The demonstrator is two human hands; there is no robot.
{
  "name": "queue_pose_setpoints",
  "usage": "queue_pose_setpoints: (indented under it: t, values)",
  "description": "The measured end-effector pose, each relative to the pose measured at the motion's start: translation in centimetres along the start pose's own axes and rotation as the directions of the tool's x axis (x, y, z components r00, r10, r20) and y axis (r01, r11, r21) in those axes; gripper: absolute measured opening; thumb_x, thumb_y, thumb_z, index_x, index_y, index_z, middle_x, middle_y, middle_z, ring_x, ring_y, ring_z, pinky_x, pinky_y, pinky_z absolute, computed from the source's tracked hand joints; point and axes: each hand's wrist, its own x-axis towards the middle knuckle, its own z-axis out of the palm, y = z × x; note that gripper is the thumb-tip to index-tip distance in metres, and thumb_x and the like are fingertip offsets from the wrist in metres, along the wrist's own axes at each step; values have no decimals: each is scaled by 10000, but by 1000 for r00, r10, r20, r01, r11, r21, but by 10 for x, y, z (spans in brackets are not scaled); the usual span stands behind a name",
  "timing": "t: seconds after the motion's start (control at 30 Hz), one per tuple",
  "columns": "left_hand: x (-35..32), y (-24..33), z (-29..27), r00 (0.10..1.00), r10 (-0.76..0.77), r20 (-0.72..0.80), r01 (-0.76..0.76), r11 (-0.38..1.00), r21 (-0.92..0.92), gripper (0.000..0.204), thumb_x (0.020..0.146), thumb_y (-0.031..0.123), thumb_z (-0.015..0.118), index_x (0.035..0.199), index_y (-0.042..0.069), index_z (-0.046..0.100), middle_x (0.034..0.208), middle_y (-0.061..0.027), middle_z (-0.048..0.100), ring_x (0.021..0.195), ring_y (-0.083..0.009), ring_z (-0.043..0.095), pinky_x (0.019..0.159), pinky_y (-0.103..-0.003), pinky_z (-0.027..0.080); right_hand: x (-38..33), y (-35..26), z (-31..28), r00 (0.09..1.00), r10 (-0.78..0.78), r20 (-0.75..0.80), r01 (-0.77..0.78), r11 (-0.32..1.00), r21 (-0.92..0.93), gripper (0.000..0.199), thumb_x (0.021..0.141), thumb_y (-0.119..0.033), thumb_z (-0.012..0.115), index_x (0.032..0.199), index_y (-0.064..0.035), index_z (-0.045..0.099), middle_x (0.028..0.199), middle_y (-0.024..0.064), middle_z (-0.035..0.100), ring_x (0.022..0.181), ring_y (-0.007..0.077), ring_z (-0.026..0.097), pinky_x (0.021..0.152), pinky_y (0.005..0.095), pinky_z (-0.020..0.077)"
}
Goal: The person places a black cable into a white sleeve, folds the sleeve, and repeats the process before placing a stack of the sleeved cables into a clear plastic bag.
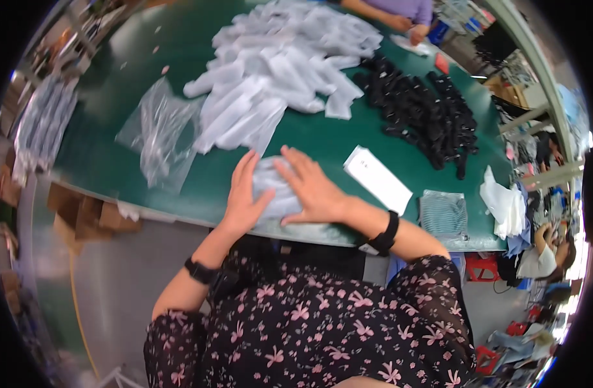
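Clasping a pale grey bundle (280, 197) from both sides at the centre of the frame, close to the near edge of a green table (102, 145). Cupping its left flank with the left hand (243, 197), thumb turned inward across the front; covering its right side and top with the right hand (316, 191), fingers spread, thumb low along the bottom. Dressed in a black floral blouse (309, 330), with a dark wristband (199, 271) at lower left. Facing a heap of whitish packets (277, 64), spilling from the top of the frame almost to the fingertips. Flanked by a crumpled clear bag (164, 136) left of centre and a pile of black items (425, 110) at upper right, too small to identify. Placed near a white card (377, 180) right of centre, with a striped packet (443, 215) and white cloth (503, 204) farther right. Joined at top right by a co-worker in purple (403, 8).
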Motion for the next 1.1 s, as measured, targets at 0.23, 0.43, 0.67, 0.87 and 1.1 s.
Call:
queue_pose_setpoints:
  t: [0.23,0.43,0.67,0.87,1.1]
  values:
    - [-10,0,3,993,-74,-94,79,995,60,515,906,92,545,1380,-32,384,1398,-213,396,1290,-384,396,1092,-424,322,12,-18,-28,996,17,82,-17,1000,5,1259,562,-581,842,1513,-53,207,1533,285,183,1416,480,200,1132,572,220]
    - [-10,5,5,989,-75,-130,78,997,19,451,930,100,504,1353,-28,413,1357,-218,421,1261,-389,417,1073,-423,340,13,-10,-13,995,-16,101,18,1000,-21,1217,576,-551,848,1513,-79,230,1516,268,220,1389,471,251,1120,562,242]
    - [0,-3,20,965,-78,-250,82,997,3,363,944,102,487,1292,-1,486,1286,-214,456,1179,-390,458,1026,-428,366,19,-6,-7,993,-117,23,117,993,-20,944,652,-342,831,1437,-71,381,1228,232,445,1118,396,441,948,486,365]
    - [-10,5,-11,954,-2,-301,40,992,122,412,885,112,609,1275,21,512,1232,-176,476,1145,-348,471,1008,-418,379,17,-11,-6,994,-109,32,109,994,-24,913,665,-253,816,1451,-86,383,1163,220,465,1061,387,452,913,456,374]
    - [-27,-17,-121,679,126,-723,420,741,524,503,786,163,738,1227,19,544,1158,-180,465,1061,-314,485,916,-386,419,23,-14,-5,999,-31,18,32,999,-12,918,667,-190,806,1473,-123,371,1173,239,465,1066,405,461,903,452,398]
